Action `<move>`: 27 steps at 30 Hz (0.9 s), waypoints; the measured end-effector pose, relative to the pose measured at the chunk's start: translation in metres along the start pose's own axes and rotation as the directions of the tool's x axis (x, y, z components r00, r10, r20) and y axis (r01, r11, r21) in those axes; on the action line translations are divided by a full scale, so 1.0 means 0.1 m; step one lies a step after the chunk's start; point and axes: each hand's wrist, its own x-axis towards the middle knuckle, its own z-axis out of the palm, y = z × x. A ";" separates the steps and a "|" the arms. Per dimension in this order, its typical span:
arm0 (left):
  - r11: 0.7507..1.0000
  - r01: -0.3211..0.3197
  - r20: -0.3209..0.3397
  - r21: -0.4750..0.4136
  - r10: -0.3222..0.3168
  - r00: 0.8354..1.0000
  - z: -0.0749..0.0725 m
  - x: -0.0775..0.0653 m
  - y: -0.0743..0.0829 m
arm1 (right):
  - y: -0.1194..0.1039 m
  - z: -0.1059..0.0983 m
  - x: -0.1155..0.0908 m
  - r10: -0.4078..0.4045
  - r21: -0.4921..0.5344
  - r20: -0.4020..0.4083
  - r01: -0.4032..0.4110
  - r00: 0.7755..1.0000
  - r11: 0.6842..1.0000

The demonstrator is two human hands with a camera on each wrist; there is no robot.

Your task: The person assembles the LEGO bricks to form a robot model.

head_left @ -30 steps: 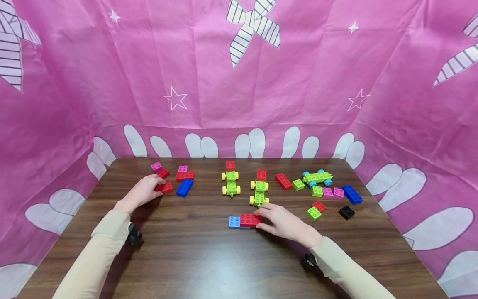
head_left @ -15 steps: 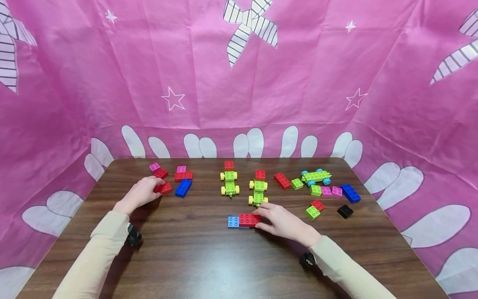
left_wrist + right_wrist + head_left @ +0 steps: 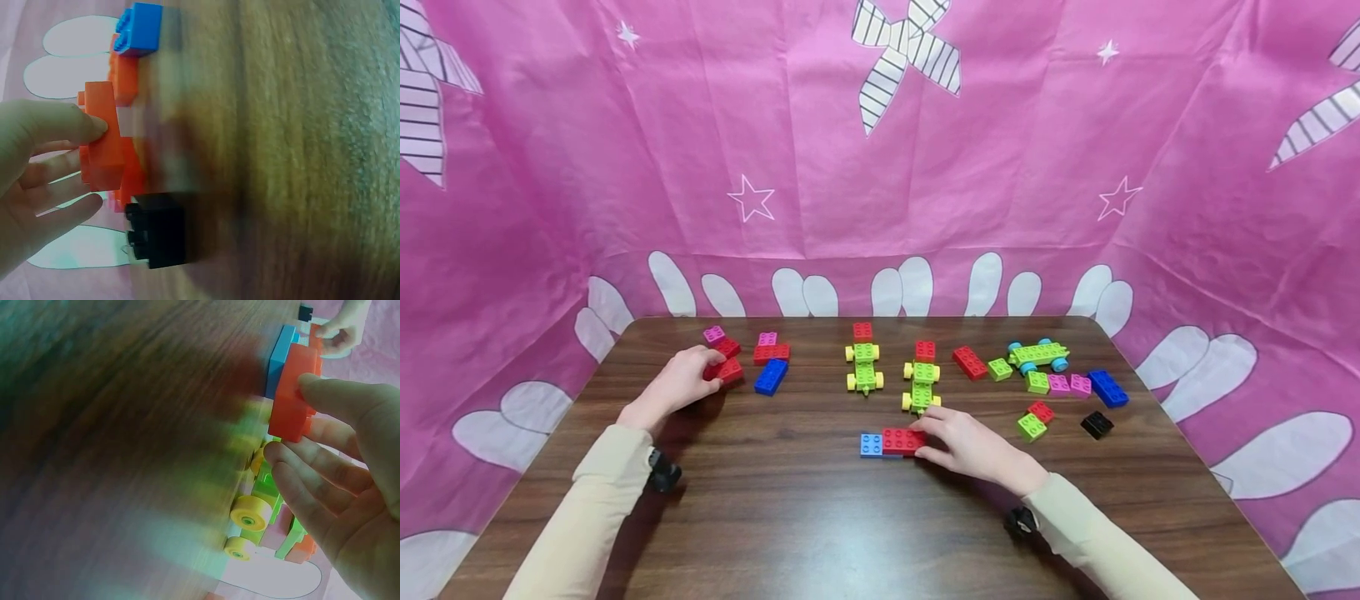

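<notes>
My left hand (image 3: 679, 385), at the far left of the table, pinches a red brick (image 3: 103, 137) between thumb and fingers. In the left wrist view the brick stands away from the tabletop. Just below it there is a black brick (image 3: 159, 231), hidden behind the hand in the head view. Another red brick (image 3: 727, 347) lies just beyond. Front and centre, my right hand (image 3: 973, 448) holds the right end of a second red brick (image 3: 294, 394) between thumb and fingers. That one sits on a light blue brick (image 3: 871, 446), whose left end sticks out from under it.
Two green wheeled bases with yellow wheels (image 3: 864, 379) stand mid-table. A green base with blue wheels (image 3: 1037, 357) is at the back right, among several loose bricks. Near the left hand lie a dark blue brick (image 3: 771, 377) and a red brick (image 3: 772, 353). A pink cloth surrounds the table.
My left hand has shifted slightly left and back, and the red brick in it has lifted and turned a little. My right hand keeps its place on the other red brick.
</notes>
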 end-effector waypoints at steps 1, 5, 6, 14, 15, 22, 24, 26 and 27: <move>1.000 -0.005 -0.007 0.000 0.005 1.000 -0.01 0.00 0.01 | 0.00 0.00 0.00 0.002 -0.001 0.001 -0.002 1.000 1.000; 1.000 -0.028 -0.030 0.001 0.028 0.999 -0.06 -0.01 0.08 | 0.01 -0.01 0.01 0.000 -0.006 0.004 0.000 1.000 1.000; 0.999 -0.036 -0.033 0.000 0.036 0.999 -0.07 -0.01 0.10 | 0.01 -0.01 0.01 -0.002 -0.004 0.004 0.002 1.000 1.000; 0.994 -0.108 -0.015 -0.014 0.108 0.994 -0.10 0.00 0.32 | 0.01 -0.01 0.01 -0.011 -0.002 0.001 0.011 1.000 1.000; 0.993 -0.115 -0.015 -0.022 0.115 0.993 -0.10 0.00 0.36 | 0.01 -0.01 0.01 -0.012 -0.003 0.000 0.012 1.000 1.000; 0.978 -0.200 -0.012 -0.060 0.200 0.980 -0.07 0.02 0.59 | 0.01 -0.01 0.01 -0.002 -0.001 0.007 0.002 1.000 1.000; 0.976 -0.201 0.015 -0.081 0.203 0.979 -0.06 0.01 0.65 | 0.01 -0.01 0.01 -0.004 -0.002 0.007 0.004 1.000 1.000; 0.977 -0.192 0.040 -0.096 0.197 0.980 -0.06 0.01 0.70 | 0.01 -0.01 0.01 -0.011 -0.002 0.002 0.011 1.000 1.000; 0.977 -0.188 0.052 -0.104 0.194 0.980 -0.05 0.00 0.72 | 0.01 -0.01 0.01 -0.014 -0.001 0.000 0.014 1.000 1.000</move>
